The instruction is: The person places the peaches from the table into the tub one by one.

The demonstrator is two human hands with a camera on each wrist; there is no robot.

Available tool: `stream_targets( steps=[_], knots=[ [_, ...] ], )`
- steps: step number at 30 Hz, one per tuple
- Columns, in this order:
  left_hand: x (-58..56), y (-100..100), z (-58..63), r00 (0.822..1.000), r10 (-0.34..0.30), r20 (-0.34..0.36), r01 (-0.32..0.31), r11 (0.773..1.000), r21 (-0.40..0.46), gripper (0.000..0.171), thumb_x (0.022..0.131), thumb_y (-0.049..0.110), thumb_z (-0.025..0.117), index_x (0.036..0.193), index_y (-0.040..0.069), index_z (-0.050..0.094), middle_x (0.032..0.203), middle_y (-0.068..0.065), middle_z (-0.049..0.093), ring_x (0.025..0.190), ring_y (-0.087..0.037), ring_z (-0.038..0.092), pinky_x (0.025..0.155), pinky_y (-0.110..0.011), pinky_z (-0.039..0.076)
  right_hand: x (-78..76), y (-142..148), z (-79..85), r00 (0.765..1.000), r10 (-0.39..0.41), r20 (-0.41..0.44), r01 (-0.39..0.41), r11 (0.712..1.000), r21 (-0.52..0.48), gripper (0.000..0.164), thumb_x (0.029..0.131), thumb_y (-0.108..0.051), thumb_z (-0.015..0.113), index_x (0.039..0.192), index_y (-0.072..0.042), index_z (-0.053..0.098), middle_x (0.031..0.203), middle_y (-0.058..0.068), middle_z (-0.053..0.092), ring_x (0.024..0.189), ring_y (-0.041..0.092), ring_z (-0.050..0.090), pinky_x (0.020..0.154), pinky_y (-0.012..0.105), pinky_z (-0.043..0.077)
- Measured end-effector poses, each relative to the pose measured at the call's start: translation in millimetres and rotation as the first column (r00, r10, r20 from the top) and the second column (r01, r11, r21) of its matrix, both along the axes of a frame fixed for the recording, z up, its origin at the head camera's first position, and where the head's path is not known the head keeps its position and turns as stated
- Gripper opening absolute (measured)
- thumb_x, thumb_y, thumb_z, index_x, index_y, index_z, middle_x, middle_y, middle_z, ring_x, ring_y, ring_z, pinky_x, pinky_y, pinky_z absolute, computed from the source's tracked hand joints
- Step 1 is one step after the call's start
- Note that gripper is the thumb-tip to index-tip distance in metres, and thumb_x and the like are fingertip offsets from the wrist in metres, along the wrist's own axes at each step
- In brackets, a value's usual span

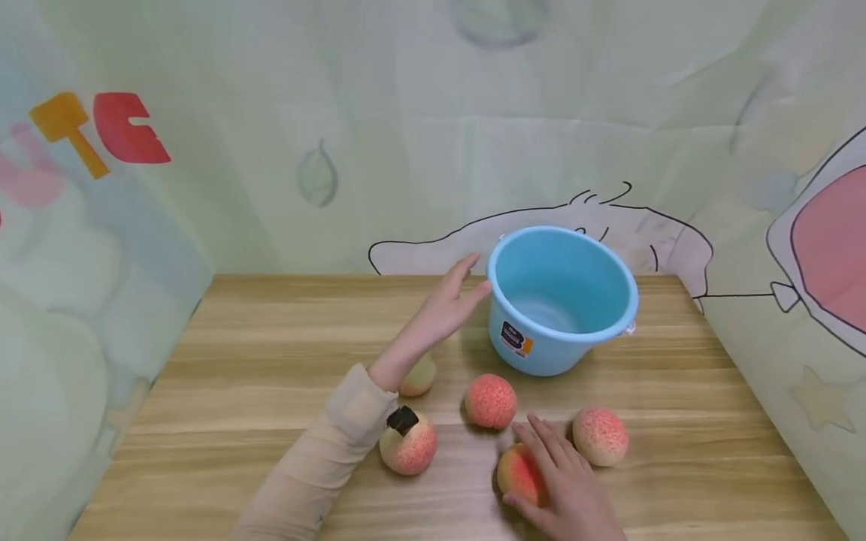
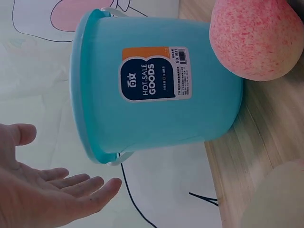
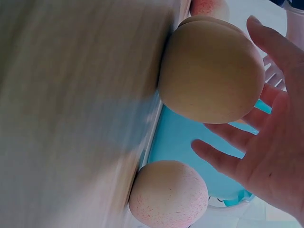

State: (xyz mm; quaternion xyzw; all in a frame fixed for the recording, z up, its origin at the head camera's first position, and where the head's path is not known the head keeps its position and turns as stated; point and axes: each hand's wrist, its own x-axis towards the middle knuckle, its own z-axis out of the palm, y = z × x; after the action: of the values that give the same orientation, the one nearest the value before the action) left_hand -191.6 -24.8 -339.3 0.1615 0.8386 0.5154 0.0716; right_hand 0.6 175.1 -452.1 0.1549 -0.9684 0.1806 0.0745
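My left hand (image 1: 449,304), fingers spread, hovers at the left rim of a light blue bucket (image 1: 541,353); the left wrist view shows nothing in its palm. Lower down, my right hand (image 1: 564,481) reaches over an orange-red peach (image 1: 519,475) on the table. In the right wrist view its fingers lie fairly straight beside that peach (image 3: 211,71), thumb apart from the others; firm contact is hard to make out. A speckled peach (image 1: 600,436) sits just right of this hand, and a redder peach (image 1: 490,401) lies between it and the bucket.
Beneath the left forearm are a pink-and-cream peach (image 1: 409,449) and a paler, partly hidden peach (image 1: 419,378). All stand on a wood-grain table (image 1: 271,330). A printed cloth backdrop (image 1: 257,150) rises behind the table and at both sides.
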Motion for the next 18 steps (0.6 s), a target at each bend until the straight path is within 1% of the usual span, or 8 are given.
stream_targets(
  steps=[4,9,14,18],
  knots=[
    [-8.6,5,-2.2,0.999,0.014,0.031,-0.015,0.999,0.033,0.064,0.099,0.037,0.048,0.154,0.018,0.021,0.160,-0.007,0.023,0.144,-0.030,0.031,0.111,-0.056,0.034,-0.7,0,0.7,0.999,0.004,0.045,-0.004,1.000,0.016,0.087,0.071,-0.055,0.077,0.145,-0.024,0.043,0.147,0.004,0.047,0.132,0.027,0.048,0.102,0.050,0.046],
    [-16.1,9,-2.0,0.997,0.020,0.076,-0.023,0.999,0.041,0.066,0.098,0.040,0.048,0.154,0.021,0.020,0.161,-0.005,0.022,0.145,-0.028,0.030,0.111,-0.055,0.035,-0.6,-2,2.8,0.992,-0.007,0.123,0.005,1.000,0.017,0.087,0.072,-0.054,0.077,0.146,-0.025,0.042,0.147,0.003,0.046,0.131,0.026,0.049,0.102,0.049,0.047],
    [-23.4,16,-4.7,0.996,0.013,0.093,-0.019,0.998,0.066,0.066,0.098,0.035,0.048,0.155,0.016,0.019,0.160,-0.009,0.023,0.145,-0.030,0.030,0.112,-0.053,0.035,-1.0,-4,2.6,0.982,-0.021,0.188,0.019,1.000,0.012,0.088,0.071,-0.055,0.077,0.147,-0.027,0.040,0.148,0.001,0.045,0.131,0.025,0.049,0.103,0.049,0.047],
    [-29.0,24,-8.2,0.992,0.015,0.122,-0.026,0.996,0.082,0.066,0.099,0.031,0.048,0.155,0.015,0.018,0.160,-0.010,0.023,0.145,-0.031,0.029,0.111,-0.052,0.037,-0.2,-3,2.2,0.976,-0.018,0.218,0.016,1.000,0.008,0.089,0.071,-0.053,0.077,0.147,-0.027,0.039,0.148,0.003,0.045,0.131,0.027,0.049,0.102,0.050,0.047]
  ],
)
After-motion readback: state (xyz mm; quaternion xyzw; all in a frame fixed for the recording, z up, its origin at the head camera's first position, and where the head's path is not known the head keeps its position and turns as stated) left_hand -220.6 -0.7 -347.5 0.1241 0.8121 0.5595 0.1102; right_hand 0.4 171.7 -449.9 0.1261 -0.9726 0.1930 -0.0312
